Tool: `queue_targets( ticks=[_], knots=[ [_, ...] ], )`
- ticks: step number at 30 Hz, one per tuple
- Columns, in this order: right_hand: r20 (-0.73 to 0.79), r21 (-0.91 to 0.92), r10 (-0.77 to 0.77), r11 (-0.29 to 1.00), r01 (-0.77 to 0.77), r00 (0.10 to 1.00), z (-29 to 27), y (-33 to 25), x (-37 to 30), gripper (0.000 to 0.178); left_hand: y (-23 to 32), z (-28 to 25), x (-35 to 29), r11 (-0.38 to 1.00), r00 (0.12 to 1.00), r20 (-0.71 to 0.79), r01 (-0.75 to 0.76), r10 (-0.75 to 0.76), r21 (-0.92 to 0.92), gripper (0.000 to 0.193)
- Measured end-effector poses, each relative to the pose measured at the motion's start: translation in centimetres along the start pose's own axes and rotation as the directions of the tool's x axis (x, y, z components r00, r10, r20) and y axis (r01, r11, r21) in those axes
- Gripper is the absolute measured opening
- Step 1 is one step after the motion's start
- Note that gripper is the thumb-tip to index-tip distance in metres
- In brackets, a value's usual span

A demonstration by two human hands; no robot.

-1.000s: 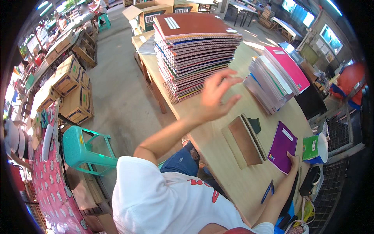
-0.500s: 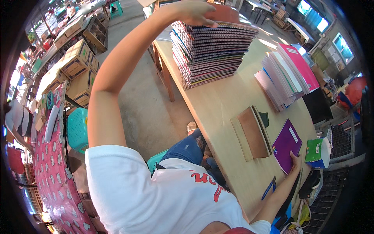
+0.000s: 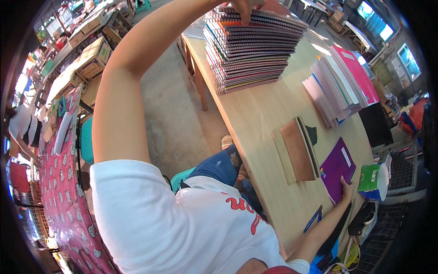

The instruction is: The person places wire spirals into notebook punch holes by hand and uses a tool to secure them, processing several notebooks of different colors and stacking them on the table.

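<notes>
A tall stack of spiral-bound notebooks (image 3: 255, 52) stands on the far part of the table. My left hand (image 3: 244, 8) reaches over its top, with a finger or the thumb bent down against the bound edges of the upper notebooks; the frame's upper edge cuts off part of this hand. Flat on the table at the right lies a purple notebook (image 3: 336, 166) with a white label. My right hand (image 3: 345, 191) grips its near right edge, the thumb on the cover. To its left, a brown leather-like case or folder (image 3: 296, 153) stands partly open.
Another pile of notebooks with a pink cover (image 3: 351, 68) leans at the table's far right. Blue scissors or pliers-like tool (image 3: 314, 220) lies near my right forearm. A green and white tub (image 3: 372, 181) stands at the right edge. Cardboard boxes (image 3: 93, 59) are stacked at the left.
My left hand has gone from lying spread above the stack to bending over its bound edge. The right hand stays on the purple notebook. The whole view has shifted slightly.
</notes>
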State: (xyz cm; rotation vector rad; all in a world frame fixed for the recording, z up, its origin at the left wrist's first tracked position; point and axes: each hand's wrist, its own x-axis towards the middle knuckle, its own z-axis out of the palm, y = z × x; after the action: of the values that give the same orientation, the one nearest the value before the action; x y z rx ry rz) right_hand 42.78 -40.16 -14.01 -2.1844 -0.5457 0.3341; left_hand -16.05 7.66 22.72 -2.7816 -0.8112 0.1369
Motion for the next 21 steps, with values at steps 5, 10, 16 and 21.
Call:
queue_targets(
  ticks=[5, 10, 16, 21],
  knots=[
    [-0.049, -0.132, 0.01, 0.991, -0.016, 0.999, -0.7, 1.0, 0.7, 0.072, 1.3, 0.5, 0.6, 1.0, 0.999, 0.031, 0.013, -0.013, -0.005, 0.077],
    [-0.065, -0.2, -0.025, 0.98, 0.011, 0.998, -1.0, 2.4, 1.6, 0.076, 6.0, 3.2, -0.9, 0.972, 0.966, -0.163, 0.216, -0.199, 0.095, 0.125],
    [-0.035, -0.213, -0.037, 0.977, 0.029, 0.999, -1.0, 2.0, 1.1, 0.08, 3.7, 1.8, 0.6, 0.995, 0.982, -0.159, 0.102, -0.104, -0.022, 0.12],
    [-0.039, -0.361, -0.025, 0.933, 0.009, 0.999, -0.6, 0.5, 0.3, 0.089, 2.2, 2.5, 1.6, 0.998, 0.982, -0.19, 0.014, -0.002, 0.062, 0.122]
  ],
)
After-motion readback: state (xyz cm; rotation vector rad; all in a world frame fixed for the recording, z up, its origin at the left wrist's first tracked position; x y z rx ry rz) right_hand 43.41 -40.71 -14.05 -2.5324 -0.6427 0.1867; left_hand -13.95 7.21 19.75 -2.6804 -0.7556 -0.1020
